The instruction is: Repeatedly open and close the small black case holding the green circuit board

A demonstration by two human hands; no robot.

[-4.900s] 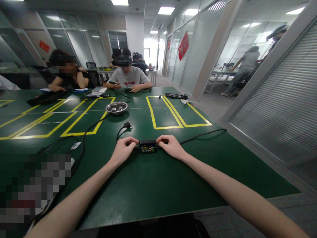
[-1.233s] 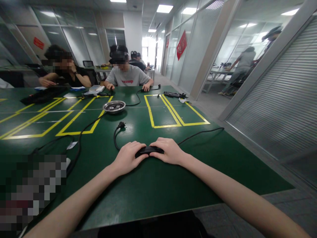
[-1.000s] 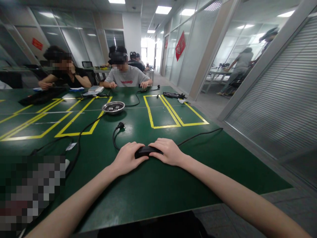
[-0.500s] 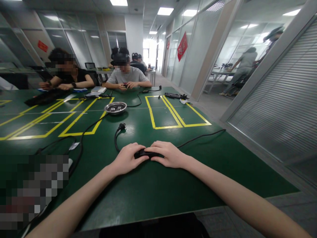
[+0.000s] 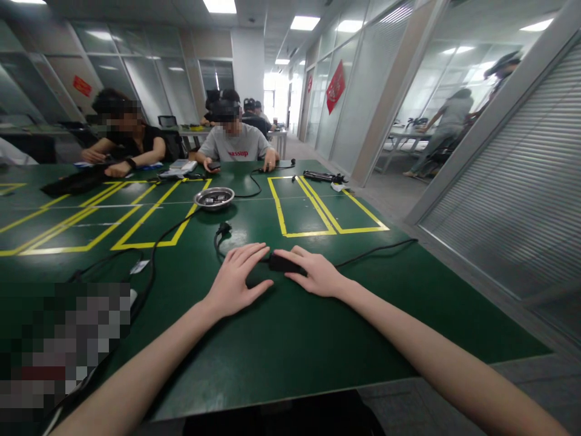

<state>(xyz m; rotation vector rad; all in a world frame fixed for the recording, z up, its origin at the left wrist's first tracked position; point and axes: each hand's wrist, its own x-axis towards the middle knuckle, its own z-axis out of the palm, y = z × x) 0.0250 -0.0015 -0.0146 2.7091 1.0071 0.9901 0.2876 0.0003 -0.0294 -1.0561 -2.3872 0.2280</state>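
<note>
A black power adapter [image 5: 282, 262] rests on the green table in front of me. My right hand [image 5: 315, 272] grips its right end, fingers over the top and thumb along the near side. To the left of the adapter, my left hand [image 5: 238, 280] is open, thumb spread from the fingers, palm turned down. Its fingertips come close to the adapter's left end and cover part of the cord there. Beyond that hand, a plug [image 5: 223, 229] lies on its cord. A thin cable [image 5: 376, 249] runs off to the right from behind my right hand.
A metal bowl [image 5: 214, 198] holding small metal parts stands farther back. Yellow tape [image 5: 311, 233] marks rectangles on the table [image 5: 363, 339]. A folded black tripod-like item [image 5: 324, 177] lies near the far right edge. Cables [image 5: 152, 266] trail at left. Two people sit across the table.
My left hand has let go of the adapter and opened. The adapter has moved slightly up and right in view, with my right hand still on it. Opposite, one person's hands have moved apart.
</note>
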